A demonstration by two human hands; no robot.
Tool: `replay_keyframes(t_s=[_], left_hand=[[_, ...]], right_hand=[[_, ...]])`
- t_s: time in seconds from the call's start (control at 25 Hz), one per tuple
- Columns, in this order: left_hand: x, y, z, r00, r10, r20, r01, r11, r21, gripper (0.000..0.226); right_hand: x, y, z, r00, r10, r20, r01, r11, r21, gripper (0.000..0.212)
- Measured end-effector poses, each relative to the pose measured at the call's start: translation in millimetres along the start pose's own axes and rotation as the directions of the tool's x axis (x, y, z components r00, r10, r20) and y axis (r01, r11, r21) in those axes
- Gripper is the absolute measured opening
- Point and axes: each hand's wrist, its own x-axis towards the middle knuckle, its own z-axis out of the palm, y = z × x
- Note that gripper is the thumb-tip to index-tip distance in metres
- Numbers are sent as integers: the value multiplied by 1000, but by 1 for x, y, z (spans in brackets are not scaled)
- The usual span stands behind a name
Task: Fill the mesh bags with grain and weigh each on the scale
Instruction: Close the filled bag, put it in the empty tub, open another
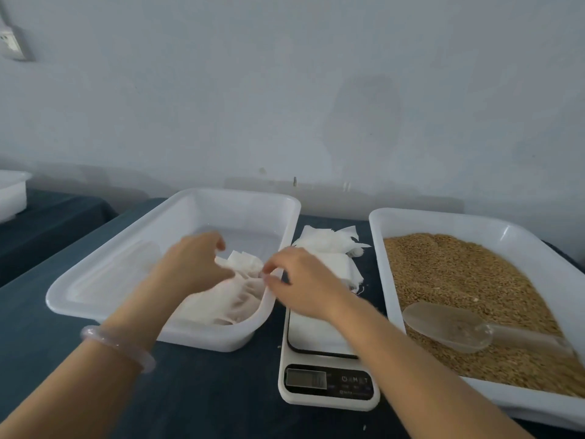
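**Both hands on one mesh bag, left tray**

Left hand [196,264]: grip closed, fingers curled round the bunched top of a white mesh bag [234,299]. Right hand [300,280]: grip is a thumb-and-forefinger pinch on the opposite edge of the bag's top. The bag's body lies slumped in the near right corner of the left tray [253,198]. Clear bracelet [117,346] on the left wrist. Scale [326,380] just right of that tray, display unreadable. Stack of empty bags [323,245] behind the scale. Right tray [376,248] holds grain [443,274], with a clear scoop [449,327] lying on it. Dark-covered bench [205,391] carries everything.
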Motion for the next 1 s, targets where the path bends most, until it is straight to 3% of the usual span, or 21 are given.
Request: replay_keyframes(t_s=[0.08, 0.12, 0.24, 0.36, 0.44, 0.72, 0.88, 1.0], left_hand=[[5, 30, 3, 963, 196, -187, -223, 966, -131, 22], [7, 50, 10, 941, 273, -199, -308, 934, -179, 19], [27, 109, 56, 924, 381, -13, -382, 923, -43, 28], [60, 146, 97, 907, 319, 276, -382, 898, 219, 28], [74, 158, 115, 885, 268, 381, -400, 856, 327, 24], [87, 156, 145, 905, 362, 224, -422, 829, 366, 22], [83, 156, 142, 879, 358, 315, -458, 821, 342, 23], [79, 152, 131, 895, 380, 232, -444, 805, 393, 22]], right_hand=[[-7, 28, -23, 992, 106, -65, -109, 994, -31, 23], [-11, 42, -33, 983, 167, -77, -173, 981, -84, 23], [-22, 77, -44, 934, 318, -164, -342, 927, -152, 27], [-26, 94, -40, 890, 384, -246, -396, 918, -2, 27], [-26, 100, -38, 878, 407, -253, -410, 911, 40, 26], [-27, 104, -34, 914, 309, -262, -348, 930, -118, 26], [-25, 106, -33, 920, 306, -244, -352, 920, -174, 26], [-24, 107, -32, 918, 313, -244, -360, 916, -179, 29]])
